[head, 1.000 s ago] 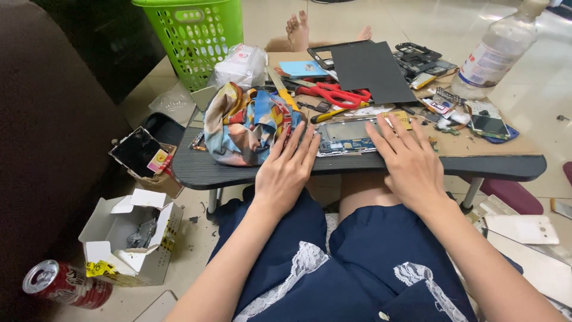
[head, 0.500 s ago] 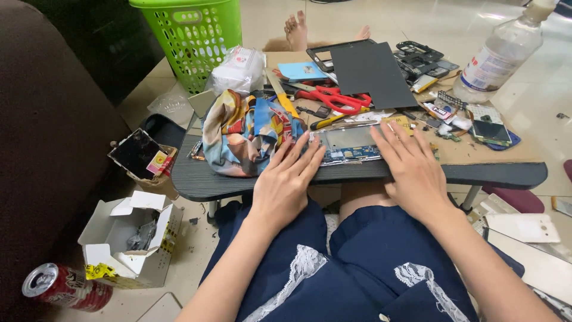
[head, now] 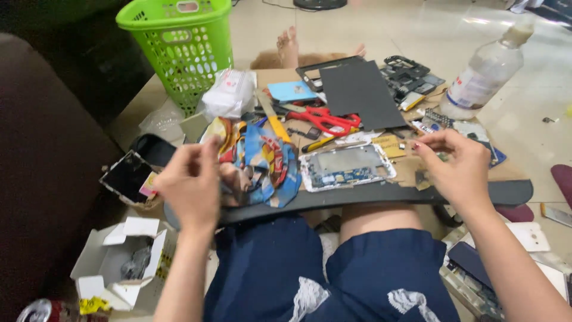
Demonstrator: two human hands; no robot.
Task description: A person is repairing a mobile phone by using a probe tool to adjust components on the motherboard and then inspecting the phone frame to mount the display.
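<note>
We hold both hands lifted either side of the opened tablet frame [head: 347, 166] on the lap board [head: 476, 194] — left hand [head: 189, 185] loosely curled, empty; right hand [head: 456, 167] with fingertips pinched, on what we cannot tell. Best keep movements small above the frame — loose parts scatter easily.

Soda can [head: 44, 311] cut off by bottom edge, hands [head: 189, 185] blurred.

You're at home on a tiled floor, dark sofa [head: 42, 179] at your left, green laundry basket [head: 179, 45], cluttered lap table [head: 512, 192] strewn with opened electronics [head: 345, 167], red scissors [head: 325, 121].
</note>
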